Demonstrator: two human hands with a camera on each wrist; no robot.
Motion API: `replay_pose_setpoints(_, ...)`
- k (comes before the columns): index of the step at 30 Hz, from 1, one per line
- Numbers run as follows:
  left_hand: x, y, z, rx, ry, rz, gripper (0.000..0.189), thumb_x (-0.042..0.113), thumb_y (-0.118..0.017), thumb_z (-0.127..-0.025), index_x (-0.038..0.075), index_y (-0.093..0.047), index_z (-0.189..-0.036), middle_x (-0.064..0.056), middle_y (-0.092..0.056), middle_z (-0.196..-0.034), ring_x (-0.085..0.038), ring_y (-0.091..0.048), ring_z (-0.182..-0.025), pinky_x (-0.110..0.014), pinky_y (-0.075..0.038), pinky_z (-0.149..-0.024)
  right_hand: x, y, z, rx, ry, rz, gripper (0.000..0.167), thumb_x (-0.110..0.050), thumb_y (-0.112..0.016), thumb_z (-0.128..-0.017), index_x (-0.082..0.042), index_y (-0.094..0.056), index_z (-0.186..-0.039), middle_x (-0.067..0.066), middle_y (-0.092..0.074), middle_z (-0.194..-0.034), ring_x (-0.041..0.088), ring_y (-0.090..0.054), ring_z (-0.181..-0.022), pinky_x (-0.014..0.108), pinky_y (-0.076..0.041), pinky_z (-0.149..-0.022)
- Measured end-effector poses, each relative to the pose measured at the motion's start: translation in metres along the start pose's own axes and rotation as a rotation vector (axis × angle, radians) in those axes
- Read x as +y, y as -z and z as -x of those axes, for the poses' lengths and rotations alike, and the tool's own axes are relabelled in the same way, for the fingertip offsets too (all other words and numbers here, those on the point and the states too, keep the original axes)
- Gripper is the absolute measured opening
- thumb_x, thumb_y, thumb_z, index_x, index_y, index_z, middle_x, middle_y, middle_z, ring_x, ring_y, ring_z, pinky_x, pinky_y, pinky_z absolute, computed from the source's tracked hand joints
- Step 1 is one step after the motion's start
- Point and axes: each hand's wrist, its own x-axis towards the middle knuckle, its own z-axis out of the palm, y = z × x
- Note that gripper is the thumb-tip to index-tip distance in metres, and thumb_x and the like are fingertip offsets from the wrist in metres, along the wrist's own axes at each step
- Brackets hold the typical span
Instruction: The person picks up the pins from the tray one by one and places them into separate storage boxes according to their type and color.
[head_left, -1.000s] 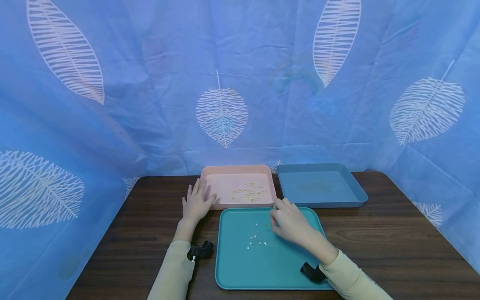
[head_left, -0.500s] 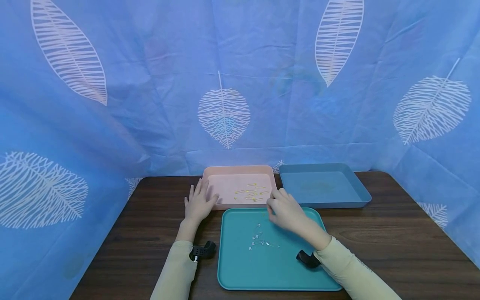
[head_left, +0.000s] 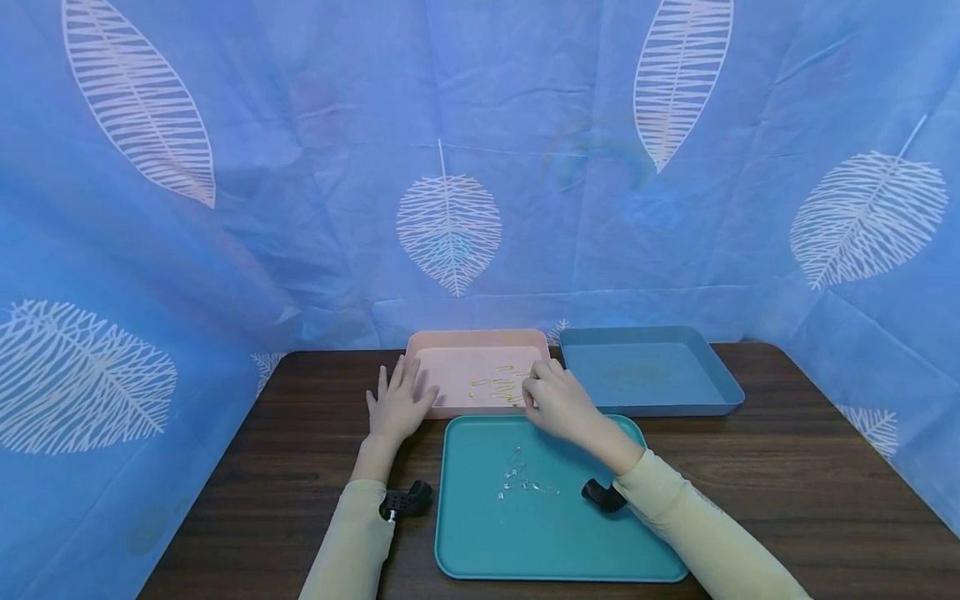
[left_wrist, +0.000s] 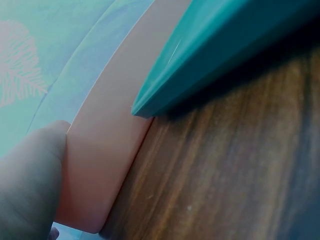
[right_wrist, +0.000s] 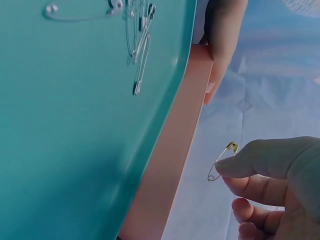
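Between thumb and forefinger my right hand [head_left: 557,402] pinches a gold safety pin [right_wrist: 213,170], seen plainly in the right wrist view. That hand is over the right front corner of the pink tray [head_left: 442,354]. Several gold safety pins [head_left: 501,382] lie inside this tray. With fingers spread, my left hand [head_left: 396,411] rests on the pink tray's left front corner; its thumb [left_wrist: 37,165] touches the rim in the left wrist view. Several silver safety pins [right_wrist: 141,55] lie loosely grouped on the teal tray [head_left: 555,542] in front.
A blue tray [head_left: 637,367] stands to the right of the pink one, at the back of the dark wooden table [head_left: 780,483]. Behind the table hangs a blue cloth [head_left: 525,250] with white leaf prints. Each wrist wears a black camera [head_left: 604,496].
My right hand has moved left and away from me, from above the teal tray to the pink tray's right front corner. My left hand has stayed on the pink tray.
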Motion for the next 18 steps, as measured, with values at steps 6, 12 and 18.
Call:
replay_pose_setpoints(6, 0.002, 0.004, 0.001, -0.018, -0.002, -0.03, 0.072, 0.059, -0.045, -0.096, 0.026, -0.024, -0.156, -0.008, -0.013, -0.165, -0.042, -0.001, -0.151, -0.076, -0.005, -0.111, -0.001, -0.002, -0.011, -0.026, -0.003, -0.004, 0.029, -0.004, -0.071, -0.079, -0.016, -0.049, -0.063, 0.001, -0.041, -0.077, 0.017, -0.028, -0.072, 0.027, -0.022, -0.063)
replay_pose_setpoints(12, 0.003, 0.005, 0.001, -0.027, -0.01, -0.067, 0.076, 0.062, -0.044, -0.095, 0.024, -0.023, -0.157, -0.009, -0.013, -0.165, -0.042, -0.003, -0.151, -0.077, -0.004, -0.11, -0.001, -0.006, -0.022, -0.048, 0.002, 0.003, 0.027, -0.007, -0.071, -0.081, -0.016, -0.05, -0.065, 0.003, -0.044, -0.081, 0.019, -0.034, -0.077, 0.029, -0.026, -0.064)
replay_pose_setpoints(18, 0.003, 0.005, 0.0, -0.022, -0.008, -0.081, 0.078, 0.066, -0.043, -0.094, 0.025, -0.021, -0.157, -0.009, -0.013, -0.165, -0.04, -0.003, -0.152, -0.077, -0.004, -0.11, 0.001, -0.012, -0.034, -0.008, 0.035, 0.004, 0.029, -0.004, -0.071, -0.078, -0.015, -0.05, -0.063, 0.003, -0.045, -0.077, 0.018, -0.034, -0.075, 0.034, -0.031, -0.068)
